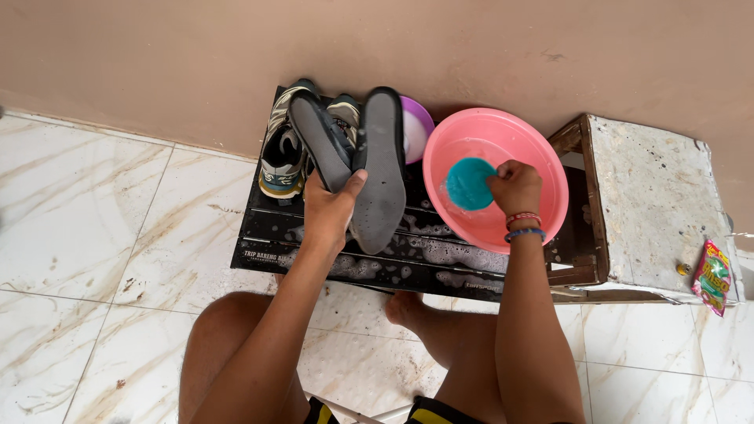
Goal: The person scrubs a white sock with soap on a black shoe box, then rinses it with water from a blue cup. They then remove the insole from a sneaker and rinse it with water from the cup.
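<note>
While gripping insoles (377, 169), hands (328, 212) outstretched.

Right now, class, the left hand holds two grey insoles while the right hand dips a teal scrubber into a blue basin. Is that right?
Not quite. In the head view the basin is pink, not blue. The left hand does hold two grey insoles, and the right hand holds the teal scrubber in it.

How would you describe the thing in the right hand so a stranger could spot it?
Find the pink basin on the black crate by the wall. Inside it, the right hand presses a round teal scrubber, the only blue-green thing there.
</note>
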